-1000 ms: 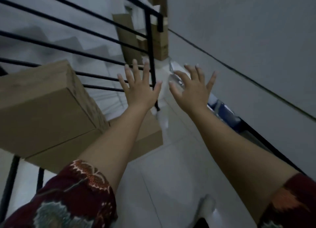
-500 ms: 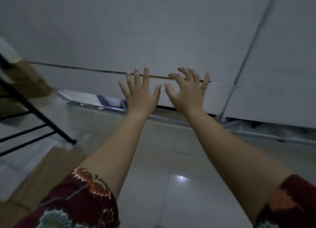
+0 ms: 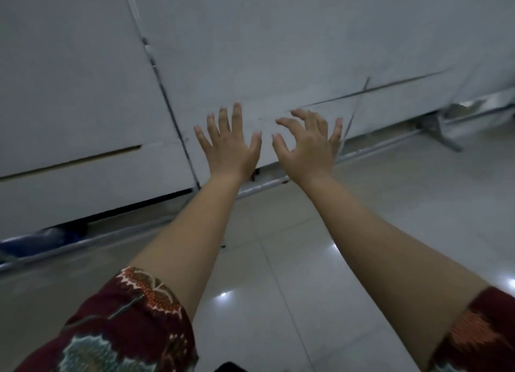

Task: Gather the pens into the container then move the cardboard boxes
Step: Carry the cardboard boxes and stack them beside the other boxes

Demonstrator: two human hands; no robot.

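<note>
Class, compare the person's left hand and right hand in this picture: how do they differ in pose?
The left hand has straight, spread fingers; the right hand has its fingers bent, claw-like.
The left hand lies flat, back toward the camera; the right hand is tilted, its little finger edge turned away.
Both are empty, stretched forward toward the white wall.

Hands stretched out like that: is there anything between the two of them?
Nothing is held between the left hand and the right hand. In the head view the gap shows only the pale wall panel behind them.
</note>
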